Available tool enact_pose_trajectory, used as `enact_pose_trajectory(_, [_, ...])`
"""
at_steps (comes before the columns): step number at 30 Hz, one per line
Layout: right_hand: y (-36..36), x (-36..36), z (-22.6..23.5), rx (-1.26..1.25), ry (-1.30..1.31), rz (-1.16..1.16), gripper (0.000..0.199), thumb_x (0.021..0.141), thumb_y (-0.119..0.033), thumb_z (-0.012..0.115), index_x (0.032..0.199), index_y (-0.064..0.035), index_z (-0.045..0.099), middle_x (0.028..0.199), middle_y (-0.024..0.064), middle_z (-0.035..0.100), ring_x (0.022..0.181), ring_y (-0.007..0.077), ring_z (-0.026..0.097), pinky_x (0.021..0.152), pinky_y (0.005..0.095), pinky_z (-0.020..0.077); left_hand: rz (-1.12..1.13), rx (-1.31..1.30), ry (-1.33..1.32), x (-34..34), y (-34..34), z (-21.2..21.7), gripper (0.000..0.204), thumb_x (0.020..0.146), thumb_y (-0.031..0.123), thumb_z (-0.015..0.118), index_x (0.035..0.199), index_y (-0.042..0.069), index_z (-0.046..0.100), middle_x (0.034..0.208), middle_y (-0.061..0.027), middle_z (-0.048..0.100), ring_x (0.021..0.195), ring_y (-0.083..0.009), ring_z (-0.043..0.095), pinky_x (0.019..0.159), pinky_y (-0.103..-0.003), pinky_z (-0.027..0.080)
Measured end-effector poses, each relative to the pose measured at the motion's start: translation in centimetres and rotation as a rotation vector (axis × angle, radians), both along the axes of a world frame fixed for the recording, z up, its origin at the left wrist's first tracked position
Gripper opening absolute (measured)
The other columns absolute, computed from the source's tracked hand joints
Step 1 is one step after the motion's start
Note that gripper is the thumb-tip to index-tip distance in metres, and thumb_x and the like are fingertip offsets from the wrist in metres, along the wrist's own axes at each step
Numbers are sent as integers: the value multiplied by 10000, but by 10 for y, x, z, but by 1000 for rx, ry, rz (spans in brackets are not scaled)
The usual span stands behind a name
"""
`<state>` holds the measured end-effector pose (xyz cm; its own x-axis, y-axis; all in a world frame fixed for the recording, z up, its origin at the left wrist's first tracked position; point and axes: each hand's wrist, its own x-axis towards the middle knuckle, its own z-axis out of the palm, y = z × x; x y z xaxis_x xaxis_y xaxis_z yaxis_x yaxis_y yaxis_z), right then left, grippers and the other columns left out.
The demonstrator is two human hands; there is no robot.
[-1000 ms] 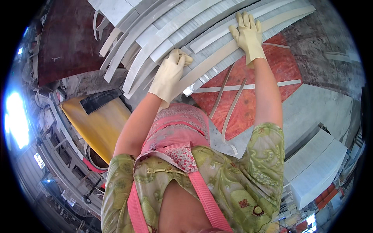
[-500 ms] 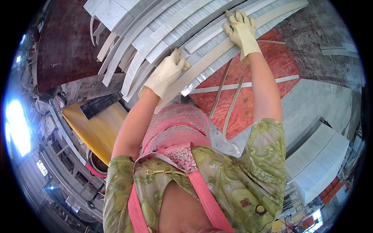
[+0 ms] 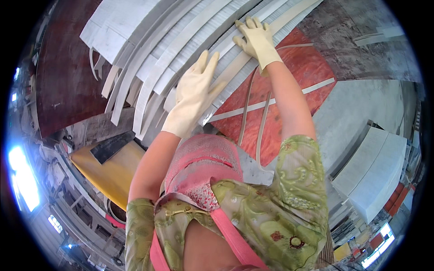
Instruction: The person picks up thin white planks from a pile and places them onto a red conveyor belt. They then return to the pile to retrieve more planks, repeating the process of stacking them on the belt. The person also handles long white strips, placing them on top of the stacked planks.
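Observation:
Both my hands wear cream rubber gloves. My left hand point(image 3: 194, 92) lies flat with fingers stretched out and thumb apart, over the near ends of long strips. My right hand point(image 3: 257, 41) is farther up, its fingers spread on the same strips. Under and between the hands run a white strip point(image 3: 226, 44) and a beige strip point(image 3: 236, 67), side by side. They rest on a ribbed row of thin pale pieces point(image 3: 231, 90). Neither hand grips anything that I can see. What lies beneath my left palm is hidden.
More curved-looking pale strips point(image 3: 156, 74) and white slabs point(image 3: 120, 27) are stacked at upper left. A red board point(image 3: 289, 63) with loose thin strips lies to the right. A large white block point(image 3: 373, 167) stands at far right, a yellow sheet point(image 3: 113, 169) at left.
My left hand has gone from curled fingers at the strips' edge to outstretched fingers. The right hand stays spread on the strips. The whole view has shifted slightly.

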<state>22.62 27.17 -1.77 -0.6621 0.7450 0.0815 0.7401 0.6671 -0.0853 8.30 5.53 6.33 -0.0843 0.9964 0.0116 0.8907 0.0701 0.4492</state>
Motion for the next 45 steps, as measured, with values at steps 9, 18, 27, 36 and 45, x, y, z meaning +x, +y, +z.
enact_pose_trajectory(9, [12, 17, -12, 110, 32, 124, 572, 938, -466, 565, 1420, -159, 567, 1510, 109, 495, 1428, 262, 417, 1184, 512, 289, 52, -51, 172, 32, 65, -52, 922, 796, 432, 808, 1534, 85, 378, 1563, -290, 353, 1383, -421, 446, 1128, -430, 415])
enact_pose_trajectory(18, [11, 43, -38, 280, 167, 58, 530, 1001, -419, 476, 1395, -78, 571, 1485, 123, 539, 1417, 256, 444, 1199, 457, 267, -43, -84, 254, 39, 67, -64, 625, 894, 328, 709, 1441, 111, 501, 1436, -229, 495, 1107, -394, 630, 895, -445, 556])
enact_pose_trajectory(27, [8, 37, -39, 276, 189, 30, 542, 1001, -399, 482, 1413, -54, 552, 1494, 120, 529, 1427, 250, 426, 1212, 469, 240, -81, -176, 373, 40, 73, -55, 601, 932, 339, 654, 1465, 114, 491, 1388, -223, 522, 1074, -360, 647, 851, -424, 566])
enact_pose_trajectory(36, [2, 29, -26, 137, -46, -79, 608, 1008, -452, 401, 1510, -116, 467, 1601, 81, 408, 1482, 230, 348, 1234, 483, 154, -138, 15, 233, 23, 64, -49, 494, 944, 242, 608, 1409, 93, 534, 1348, -274, 541, 1073, -392, 640, 903, -461, 542])
enact_pose_trajectory(45, [-121, 8, -13, 0, 273, -232, 562, 970, -353, 523, 1449, -59, 515, 1542, 163, 440, 1444, 456, 337, 1201, 574, 215, -199, 51, 208, -20, 15, -54, 500, 912, 138, 616, 1403, 84, 536, 1374, -303, 525, 1183, -441, 592, 988, -471, 517])
